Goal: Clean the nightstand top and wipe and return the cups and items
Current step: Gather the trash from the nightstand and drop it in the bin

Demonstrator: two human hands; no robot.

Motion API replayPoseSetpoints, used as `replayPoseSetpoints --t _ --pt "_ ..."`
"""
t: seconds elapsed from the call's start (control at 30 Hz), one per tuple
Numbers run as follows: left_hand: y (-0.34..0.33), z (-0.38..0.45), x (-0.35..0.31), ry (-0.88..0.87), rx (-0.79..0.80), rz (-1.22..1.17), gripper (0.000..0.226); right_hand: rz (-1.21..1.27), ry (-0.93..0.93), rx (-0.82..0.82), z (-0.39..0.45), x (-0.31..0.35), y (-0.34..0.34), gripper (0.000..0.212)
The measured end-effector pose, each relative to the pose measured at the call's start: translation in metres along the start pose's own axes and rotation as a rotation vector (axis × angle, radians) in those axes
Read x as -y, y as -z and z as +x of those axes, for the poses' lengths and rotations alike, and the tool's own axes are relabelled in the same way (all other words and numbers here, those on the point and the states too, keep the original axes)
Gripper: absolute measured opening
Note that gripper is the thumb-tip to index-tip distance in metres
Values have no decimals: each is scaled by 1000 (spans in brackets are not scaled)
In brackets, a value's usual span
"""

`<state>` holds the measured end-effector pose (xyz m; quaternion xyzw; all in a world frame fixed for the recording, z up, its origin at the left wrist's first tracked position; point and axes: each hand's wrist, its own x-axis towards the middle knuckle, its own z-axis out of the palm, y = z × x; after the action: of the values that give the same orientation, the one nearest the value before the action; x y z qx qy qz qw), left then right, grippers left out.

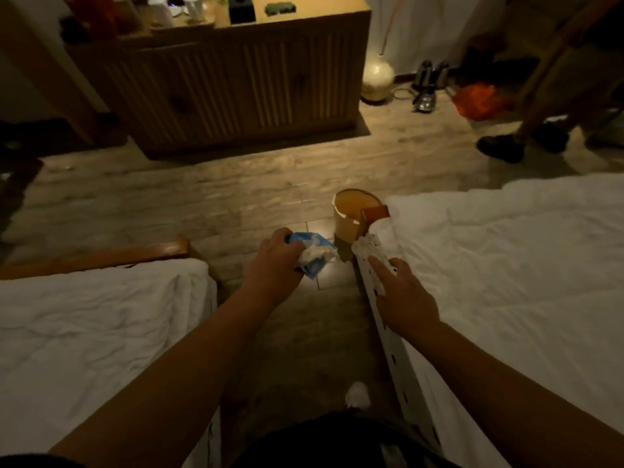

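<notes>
My left hand (278,255) grips a blue tissue pack (312,253) with crumpled white tissue sticking out, held over the floor between two beds. My right hand (401,295) is held out with its fingers straight, resting on the spotted edge of the right bed (378,292). Just beyond my hands, a round tan waste bin (351,214) stands on the floor by the bed corner. Far ahead a wooden cabinet (236,86) carries cups (194,6) and other small items on its top.
White bedding lies on the left bed (94,325) and on the right bed's duvet (523,282). Another person's legs and dark shoes (503,146) stand at the right. A glowing round lamp (376,79), kettles (427,82) and an orange bag (479,99) sit on the floor.
</notes>
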<state>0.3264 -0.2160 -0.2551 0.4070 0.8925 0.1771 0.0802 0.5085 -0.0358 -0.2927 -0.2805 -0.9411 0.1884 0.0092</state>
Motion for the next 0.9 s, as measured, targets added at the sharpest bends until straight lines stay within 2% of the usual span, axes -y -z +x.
replayPoseSetpoints --t 0.17,0.27,0.43,0.7,0.9 --pt "4 67 17 44 -6 -21 38 8 52 47 88 3 17 77" --pt "2 104 32 27 -13 -21 36 31 84 45 128 10 16 72" --pt "-1 208 90 5 19 -11 39 52 45 71 228 23 -7 74" --pt "38 367 151 -156 109 47 38 104 -210 48 348 54 -15 65" --pt "31 478 144 -275 192 86 40 153 -465 23 408 32 -18 64"
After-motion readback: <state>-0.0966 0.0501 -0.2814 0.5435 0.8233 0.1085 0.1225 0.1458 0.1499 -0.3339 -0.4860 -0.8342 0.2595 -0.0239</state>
